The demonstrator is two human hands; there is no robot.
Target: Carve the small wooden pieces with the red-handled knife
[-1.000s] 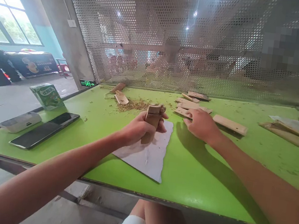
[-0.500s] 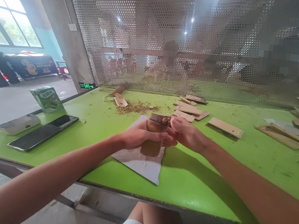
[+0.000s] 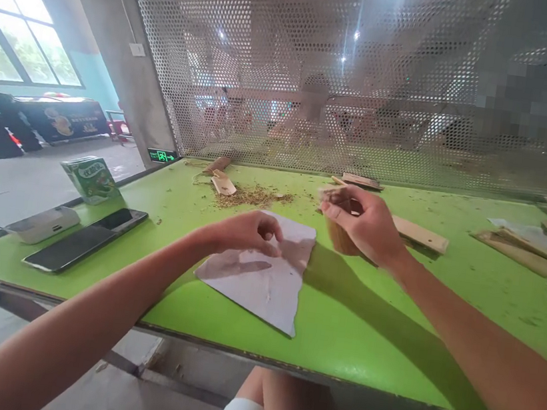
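Note:
My right hand (image 3: 365, 220) grips a brown cylindrical piece (image 3: 342, 237) by its rough, bark-like top; the piece is slightly blurred and partly covered by my fingers. My left hand (image 3: 250, 232) is above a white paper sheet (image 3: 269, 292), fingers curled and apart, with nothing between them. The paper lies on the green table (image 3: 361, 338). Flat tan pieces, one of them a board with a small hole (image 3: 418, 234), lie behind and to the right of my right hand.
Brown shavings (image 3: 254, 197), a light scoop-like piece (image 3: 224, 184) and a brown roll sit at the back. On the left are a phone (image 3: 87, 240), a white device (image 3: 44, 224) and a green box (image 3: 92, 180). A perforated screen (image 3: 269, 83) stands behind; more tan pieces (image 3: 524, 251) lie right.
My left hand has let go of the cylindrical piece and moved slightly left. My right hand has carried the piece to the right, off the paper.

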